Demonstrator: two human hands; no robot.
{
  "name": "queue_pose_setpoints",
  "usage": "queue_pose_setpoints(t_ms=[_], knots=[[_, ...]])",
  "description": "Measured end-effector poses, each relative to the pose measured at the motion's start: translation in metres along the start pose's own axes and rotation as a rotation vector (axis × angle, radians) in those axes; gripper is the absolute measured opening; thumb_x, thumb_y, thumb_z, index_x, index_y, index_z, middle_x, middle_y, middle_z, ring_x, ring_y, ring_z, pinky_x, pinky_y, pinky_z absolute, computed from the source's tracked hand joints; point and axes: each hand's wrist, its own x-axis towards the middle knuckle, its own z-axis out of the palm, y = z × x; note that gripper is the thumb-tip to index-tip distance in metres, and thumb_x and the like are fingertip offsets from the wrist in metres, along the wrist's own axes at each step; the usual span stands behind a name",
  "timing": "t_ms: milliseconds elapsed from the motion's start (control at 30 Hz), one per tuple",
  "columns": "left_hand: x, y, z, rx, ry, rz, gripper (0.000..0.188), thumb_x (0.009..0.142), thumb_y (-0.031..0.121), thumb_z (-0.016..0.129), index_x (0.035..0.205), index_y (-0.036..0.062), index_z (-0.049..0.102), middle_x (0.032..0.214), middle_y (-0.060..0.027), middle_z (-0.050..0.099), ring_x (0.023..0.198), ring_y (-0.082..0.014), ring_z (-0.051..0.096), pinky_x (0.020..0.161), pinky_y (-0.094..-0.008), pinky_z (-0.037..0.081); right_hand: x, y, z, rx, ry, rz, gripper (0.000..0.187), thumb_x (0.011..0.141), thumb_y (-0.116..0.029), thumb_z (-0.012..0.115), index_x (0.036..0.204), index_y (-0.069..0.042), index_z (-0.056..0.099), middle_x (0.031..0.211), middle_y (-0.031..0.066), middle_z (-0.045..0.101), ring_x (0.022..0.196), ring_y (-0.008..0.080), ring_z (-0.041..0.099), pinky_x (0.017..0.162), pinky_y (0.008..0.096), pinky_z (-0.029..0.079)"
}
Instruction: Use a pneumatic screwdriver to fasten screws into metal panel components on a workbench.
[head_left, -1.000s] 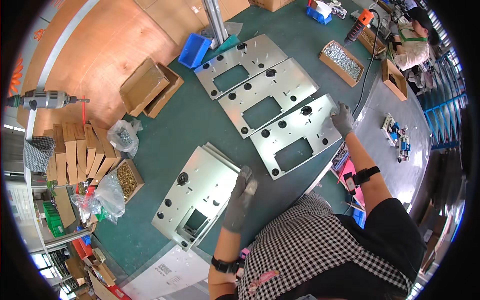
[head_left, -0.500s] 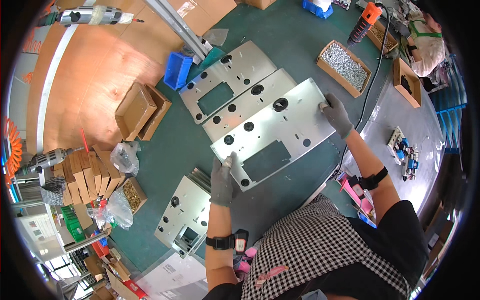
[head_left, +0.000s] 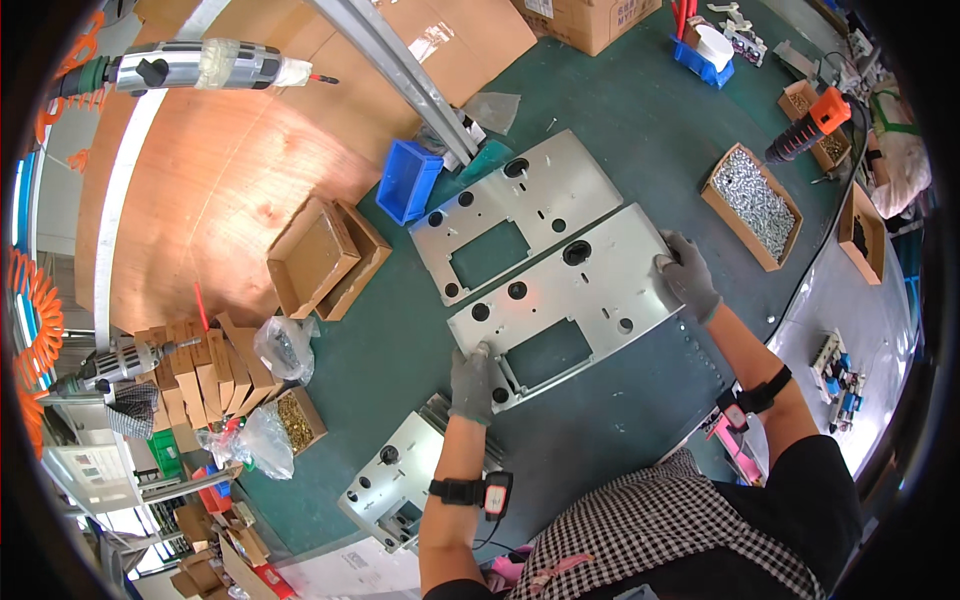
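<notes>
Plate (head_left: 575, 305) of holed metal sits near the centre of the surface (head_left: 560, 440), grasped by the fingers of your left hand (head_left: 472, 385) at 8 o'clock and right hand (head_left: 690, 278) at 3 o'clock. Positioning appears to be in hand; your next move calls for level ends and care toward the neighbouring plate (head_left: 565, 185) at 11 o'clock. Your cardboard tray (head_left: 742, 237) at 2 o'clock holds silvery hardware (head_left: 752, 195), the cardboard box (head_left: 315, 415) at 8 o'clock brass-coloured pieces (head_left: 293, 418); the blue bin (head_left: 427, 185) at 10 o'clock shows no contents.

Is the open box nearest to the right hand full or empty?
The open box is well filled: silver parts hide its bottom.
</notes>
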Motion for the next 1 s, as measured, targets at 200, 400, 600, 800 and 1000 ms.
queue_pose_setpoints(t_ms=[200,400,600,800,1000], knots=[[0.017,0.101,-0.006,-0.175,-0.175,0.086,0.045,0.086,0.022,0.052,0.123,-0.0023,0.041,0.117,-0.0115,0.051,0.106,-0.0195,0.05,0.093,-0.0314,0.039,0.045,-0.053,0.001,0.174,-0.003,-0.291,0.043,0.079,-0.015,0.055,0.122,-0.013,0.05,0.105,0.014,0.053,0.102,0.0285,0.048,0.092,0.0351,0.038],[0.127,0.107,-0.022,0.36,0.075,0.149,0.066,0.081,0.027,0.058,0.134,0.0001,0.029,0.117,-0.0183,0.05,0.101,-0.0265,0.055,0.085,-0.0364,0.047,0.134,-0.064,0.051,-0.041,0.088,-0.276,0.045,0.081,-0.019,0.055,0.125,-0.02,0.049,0.106,0.0144,0.054,0.102,0.0304,0.05,0.093,0.0365,0.038],[0.134,0.096,-0.017,0.187,0.043,0.056,0.066,0.08,0.035,0.062,0.128,-0.0033,0.035,0.114,-0.0204,0.053,0.096,-0.0283,0.057,0.082,-0.0394,0.048,0.137,-0.075,0.049,0.296,-0.076,-0.289,0.049,0.081,-0.016,0.055,0.129,-0.009,0.043,0.108,0.0153,0.056,0.101,0.0229,0.052,0.09,0.0312,0.04],[0.055,0.102,-0.031,-0.122,-0.166,0.036,0.047,0.085,0.028,0.06,0.118,-0.0022,0.045,0.101,-0.0107,0.059,0.088,-0.0202,0.06,0.076,-0.0311,0.05,0.074,-0.07,0.017,0.56,-0.296,-0.243,0.049,0.082,-0.01,0.054,0.129,0.0,0.04,0.108,0.0116,0.055,0.099,0.0156,0.052,0.087,0.0271,0.041],[-0.044,0.09,-0.028,-0.406,-0.377,-0.054,0.049,0.083,0.023,0.06,0.117,-0.0073,0.042,0.1,-0.0145,0.058,0.088,-0.0212,0.061,0.069,-0.0318,0.052,0.075,0.011,0.025,0.614,-0.356,-0.161,0.058,0.084,-0.015,0.055,0.133,0.004,0.031,0.124,0.0154,0.046,0.111,0.0212,0.048,0.091,0.0292,0.041]])
